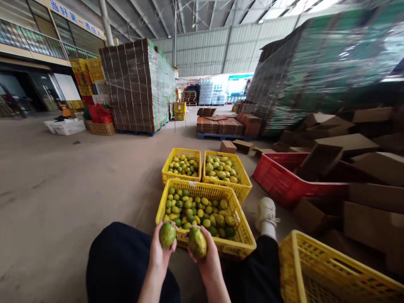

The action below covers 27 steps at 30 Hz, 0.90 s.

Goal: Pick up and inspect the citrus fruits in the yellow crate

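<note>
My left hand (157,252) is closed round a round green fruit (167,235), speckled and held up to view. In my right hand (208,255) is a larger yellow-green fruit (198,243), with the fingers wrapped behind it. Both hands are side by side, a little apart, over the near edge of a yellow crate (244,227) that holds several green and yellow fruits. Behind it stand a left yellow crate (182,152) with smaller fruits and a right yellow crate (244,170) with larger yellowish ones.
At the lower right stands another yellow crate (295,265). A red crate (277,181) and loose cardboard boxes (366,214) lie to the right. My shoe (267,209) is beside the near fruit crate. Wrapped stacks (129,84) rise farther back.
</note>
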Each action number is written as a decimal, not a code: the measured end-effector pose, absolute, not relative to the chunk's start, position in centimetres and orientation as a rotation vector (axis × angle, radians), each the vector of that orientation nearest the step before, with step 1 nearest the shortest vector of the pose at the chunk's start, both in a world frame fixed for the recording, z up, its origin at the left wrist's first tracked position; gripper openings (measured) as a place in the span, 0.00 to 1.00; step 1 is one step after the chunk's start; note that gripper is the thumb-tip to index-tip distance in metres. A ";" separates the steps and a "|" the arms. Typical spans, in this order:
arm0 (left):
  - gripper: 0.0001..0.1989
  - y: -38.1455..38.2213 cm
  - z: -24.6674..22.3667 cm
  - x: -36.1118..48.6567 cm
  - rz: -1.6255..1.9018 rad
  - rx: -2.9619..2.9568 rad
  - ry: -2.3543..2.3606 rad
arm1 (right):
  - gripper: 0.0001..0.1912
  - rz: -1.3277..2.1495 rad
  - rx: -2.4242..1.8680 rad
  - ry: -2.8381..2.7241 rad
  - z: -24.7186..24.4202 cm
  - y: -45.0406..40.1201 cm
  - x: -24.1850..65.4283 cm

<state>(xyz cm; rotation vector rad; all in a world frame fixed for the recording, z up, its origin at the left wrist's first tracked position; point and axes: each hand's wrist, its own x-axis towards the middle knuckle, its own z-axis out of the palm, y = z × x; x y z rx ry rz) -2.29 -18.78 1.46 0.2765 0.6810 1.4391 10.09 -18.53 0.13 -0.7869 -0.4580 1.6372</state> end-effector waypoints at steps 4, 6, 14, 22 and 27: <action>0.10 -18.9 2.7 -4.5 1.474 0.231 0.700 | 0.17 1.640 -0.797 -0.461 0.8 -18.4 9.5; 0.10 -19.1 3.5 -5.6 1.493 0.238 0.687 | 0.17 1.618 -0.819 -0.458 1.6 -18.5 9.7; 0.12 -19.8 4.9 -6.6 1.493 0.301 0.642 | 0.17 1.566 -0.876 -0.561 4.5 -20.1 9.4; 0.13 -19.2 6.4 -7.7 1.463 0.421 0.675 | 0.16 1.533 -0.862 -0.620 7.9 -18.9 11.3; 0.16 -15.9 7.0 -7.2 1.298 0.562 0.721 | 0.14 1.530 -0.889 -0.635 8.5 -16.2 13.4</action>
